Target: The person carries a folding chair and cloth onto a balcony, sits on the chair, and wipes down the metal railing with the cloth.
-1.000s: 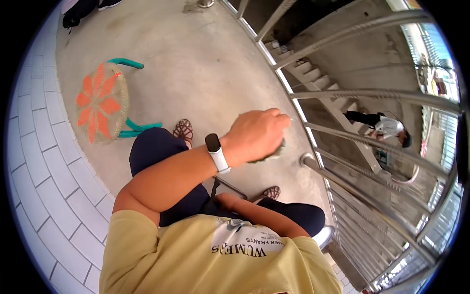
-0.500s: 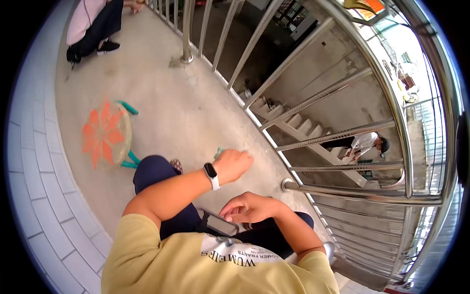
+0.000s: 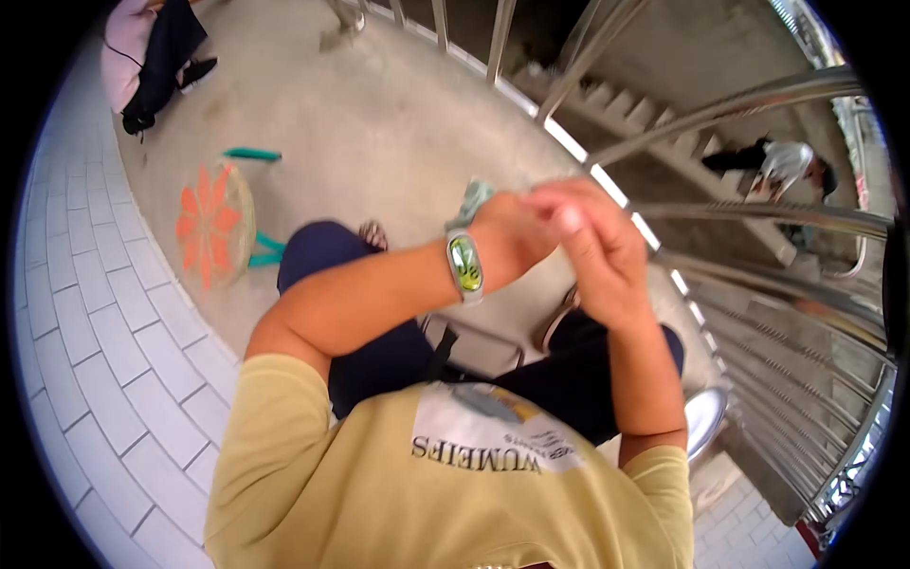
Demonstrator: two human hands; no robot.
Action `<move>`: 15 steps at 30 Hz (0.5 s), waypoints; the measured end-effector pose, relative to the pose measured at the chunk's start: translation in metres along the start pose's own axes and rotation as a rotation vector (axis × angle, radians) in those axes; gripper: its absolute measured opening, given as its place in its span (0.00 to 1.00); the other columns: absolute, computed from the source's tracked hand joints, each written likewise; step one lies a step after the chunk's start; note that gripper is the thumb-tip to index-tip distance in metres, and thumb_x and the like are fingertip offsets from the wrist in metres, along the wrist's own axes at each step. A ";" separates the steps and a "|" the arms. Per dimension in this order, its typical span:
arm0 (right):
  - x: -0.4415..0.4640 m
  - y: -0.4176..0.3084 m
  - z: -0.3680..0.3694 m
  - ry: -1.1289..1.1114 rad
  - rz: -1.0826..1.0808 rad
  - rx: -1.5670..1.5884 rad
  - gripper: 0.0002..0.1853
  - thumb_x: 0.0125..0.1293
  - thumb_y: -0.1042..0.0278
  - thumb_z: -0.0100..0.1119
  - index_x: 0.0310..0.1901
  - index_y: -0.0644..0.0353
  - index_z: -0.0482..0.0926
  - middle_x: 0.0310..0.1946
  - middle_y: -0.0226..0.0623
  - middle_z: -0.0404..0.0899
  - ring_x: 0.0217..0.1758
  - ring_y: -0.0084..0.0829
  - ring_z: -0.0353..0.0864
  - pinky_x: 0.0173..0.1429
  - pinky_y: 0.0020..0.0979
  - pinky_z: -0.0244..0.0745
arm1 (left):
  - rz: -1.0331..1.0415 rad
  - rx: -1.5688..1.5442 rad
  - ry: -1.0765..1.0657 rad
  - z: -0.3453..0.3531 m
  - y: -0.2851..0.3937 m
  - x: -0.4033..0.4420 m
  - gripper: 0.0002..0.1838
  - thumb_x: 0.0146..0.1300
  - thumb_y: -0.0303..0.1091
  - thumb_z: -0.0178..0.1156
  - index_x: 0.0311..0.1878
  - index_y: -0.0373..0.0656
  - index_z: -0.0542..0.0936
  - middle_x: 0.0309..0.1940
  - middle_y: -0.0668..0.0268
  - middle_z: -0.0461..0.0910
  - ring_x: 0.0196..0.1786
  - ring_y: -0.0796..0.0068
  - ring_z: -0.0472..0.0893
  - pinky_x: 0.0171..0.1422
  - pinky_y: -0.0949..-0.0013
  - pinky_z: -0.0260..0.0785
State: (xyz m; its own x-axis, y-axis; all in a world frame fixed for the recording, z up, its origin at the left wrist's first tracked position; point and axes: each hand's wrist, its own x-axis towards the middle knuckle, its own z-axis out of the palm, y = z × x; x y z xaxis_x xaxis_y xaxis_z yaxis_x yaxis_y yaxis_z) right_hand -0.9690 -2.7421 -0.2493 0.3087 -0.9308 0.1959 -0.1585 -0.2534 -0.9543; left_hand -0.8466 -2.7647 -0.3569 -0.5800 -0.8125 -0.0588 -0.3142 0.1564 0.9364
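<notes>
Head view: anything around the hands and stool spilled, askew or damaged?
Nothing plainly stands out. The stool looks tilted, but probably from wide-lens distortion; no spill shows on the floor beside it. The pale green item at the left hand is too blurred to judge.

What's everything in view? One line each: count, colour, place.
Round stool: 1, orange petals on tan, green legs, left
Railing: 1, silver, right
Staircase: 1, grey, beyond railing
Person in pink top: 1, upper left
Person in white top: 1, beyond railing
Floor: 1, grey-beige, centre
Tiles: many, whitish, left and lower right
Flat object: 1, greyish, between thighs, unidentified
Round-edged object: 1, whitish, right of wearer, partly hidden
Pale green item: 1, at left hand, blurred
Wristband: 1, white, green screen, left wrist
Shirt: 1, yellow, bottom
Trousers: 1, dark, below arms
Left hand: 1, centre
Right hand: 1, beside left; contact unclear
</notes>
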 end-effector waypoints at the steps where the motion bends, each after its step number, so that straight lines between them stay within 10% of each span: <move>1: -0.002 0.002 0.001 -0.013 -0.018 -0.053 0.19 0.72 0.62 0.41 0.43 0.68 0.80 0.45 0.43 0.78 0.51 0.35 0.75 0.57 0.33 0.67 | -0.065 0.025 -0.089 -0.014 0.030 -0.004 0.08 0.62 0.33 0.53 0.41 0.46 0.79 0.36 0.64 0.81 0.41 0.73 0.81 0.38 0.68 0.72; 5: -0.015 0.008 0.008 -0.079 0.077 -0.111 0.26 0.72 0.55 0.35 0.43 0.68 0.81 0.53 0.48 0.74 0.56 0.39 0.73 0.61 0.36 0.64 | 0.221 0.503 -0.172 0.023 -0.017 -0.025 0.15 0.63 0.37 0.51 0.51 0.48 0.77 0.43 0.68 0.80 0.45 0.73 0.81 0.39 0.69 0.71; 9: -0.013 0.024 0.015 -0.179 -0.135 -0.214 0.22 0.69 0.57 0.41 0.42 0.66 0.81 0.55 0.51 0.71 0.57 0.46 0.71 0.61 0.41 0.64 | 0.168 0.058 -0.295 0.006 -0.016 -0.033 0.10 0.66 0.36 0.50 0.45 0.46 0.76 0.45 0.61 0.76 0.49 0.68 0.76 0.50 0.67 0.69; 12: -0.006 0.033 0.021 -0.208 -0.252 -0.214 0.17 0.66 0.60 0.48 0.42 0.65 0.81 0.56 0.51 0.70 0.54 0.49 0.71 0.59 0.43 0.66 | -0.022 0.881 -0.587 -0.017 -0.002 -0.030 0.09 0.60 0.36 0.53 0.29 0.47 0.82 0.26 0.69 0.80 0.36 0.75 0.81 0.35 0.71 0.70; 15: -0.001 0.037 0.027 -0.218 -0.288 -0.198 0.17 0.67 0.59 0.48 0.43 0.65 0.81 0.55 0.52 0.70 0.54 0.50 0.71 0.58 0.44 0.67 | 0.036 0.601 -0.257 -0.020 -0.021 -0.037 0.08 0.57 0.33 0.56 0.24 0.44 0.79 0.22 0.64 0.79 0.29 0.69 0.80 0.30 0.69 0.69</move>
State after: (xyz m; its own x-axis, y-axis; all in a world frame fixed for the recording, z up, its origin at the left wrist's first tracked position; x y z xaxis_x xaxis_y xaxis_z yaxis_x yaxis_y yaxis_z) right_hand -0.9500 -2.7440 -0.2911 0.5548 -0.7421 0.3761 -0.2070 -0.5610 -0.8015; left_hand -0.8038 -2.7491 -0.3673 -0.7358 -0.6523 -0.1822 -0.6135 0.5279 0.5873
